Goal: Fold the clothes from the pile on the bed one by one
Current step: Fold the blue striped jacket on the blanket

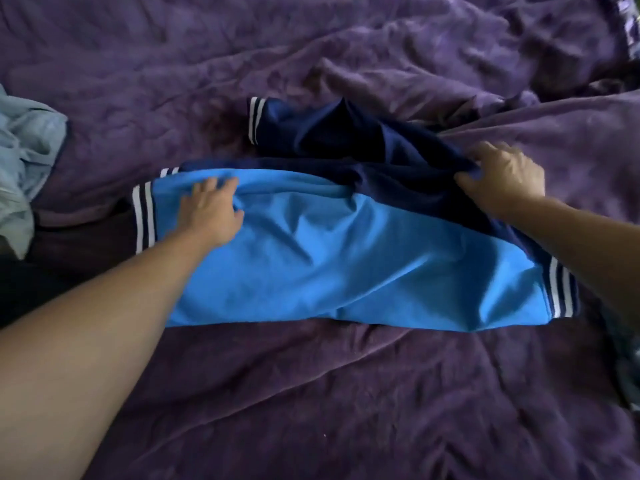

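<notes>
Garment: your two-tone garment [311,258] lies across the middle of the bed, long side running left to right, light blue panel nearest you and navy panel beyond it.
Left grip: your left hand [209,211] lies flat on the light blue panel near its left end, fingers straight and a little spread, pressing the cloth down.
Right grip: your right hand [505,174] pinches a raised fold of the navy cloth at the right end, fingers curled over it.
Around: a pile [24,157] of pale blue, crumpled clothes sits at the left edge, well apart from the garment. A patterned cloth [628,358] shows at the right edge, too blurred to identify.
In the way: your left forearm covers the near left corner of the light blue panel; your right forearm crosses the navy edge just above the right cuff [561,289].
Blanket: a purple blanket [346,393] covers the bed, soft-looking and matte, wrinkled all over, with a shiny trim [627,15] at the far right corner.
Cloth: the garment looks smooth, with a slight sheen, creased between your hands; the navy part is heaped and rumpled.
Cuffs: ribbed bands striped white and navy finish the left cuff [143,220], the right cuff and a far cuff [255,119].
</notes>
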